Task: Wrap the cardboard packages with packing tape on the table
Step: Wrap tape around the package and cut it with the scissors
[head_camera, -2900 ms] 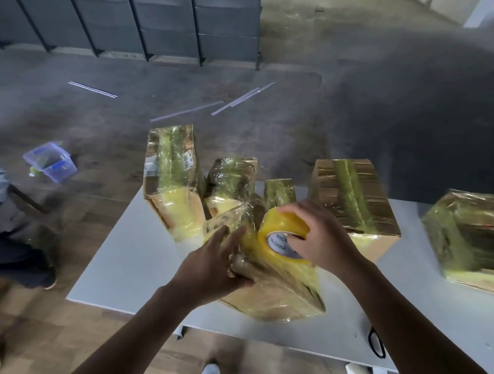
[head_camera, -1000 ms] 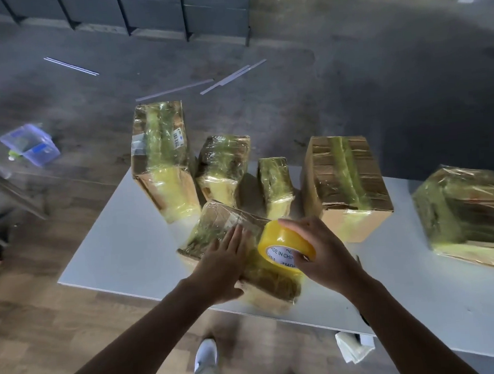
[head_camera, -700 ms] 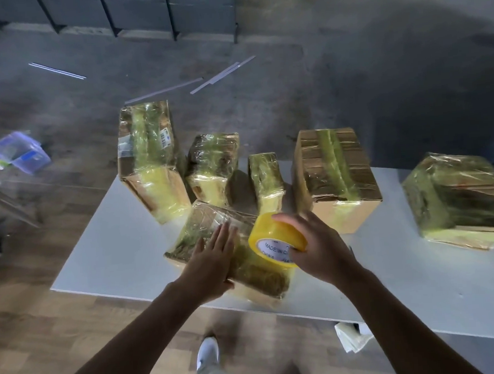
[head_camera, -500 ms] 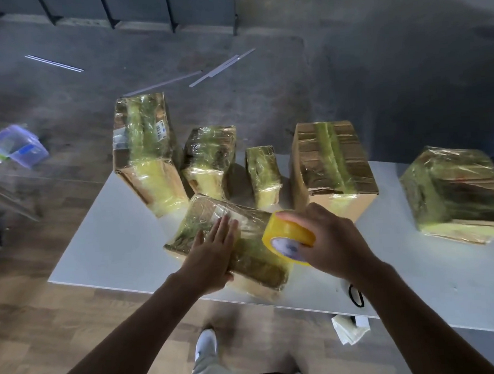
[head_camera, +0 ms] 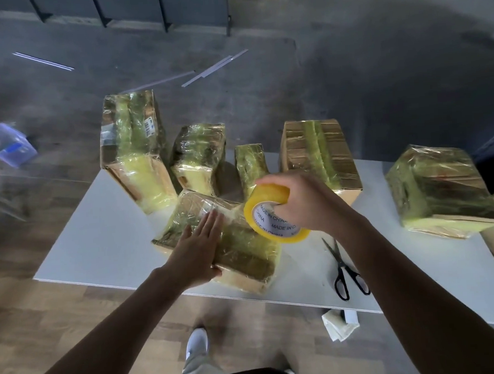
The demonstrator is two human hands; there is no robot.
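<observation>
- On the white table (head_camera: 104, 233), the left hand (head_camera: 196, 253) presses flat-fingered on a tape-wrapped brown cardboard package (head_camera: 240, 245).
- The right hand (head_camera: 304, 203) grips a yellow packing-tape roll (head_camera: 270, 211).

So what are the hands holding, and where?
The right hand grips the tape roll by its rim and core. The left hand lies flat on a package, holding nothing.
</observation>
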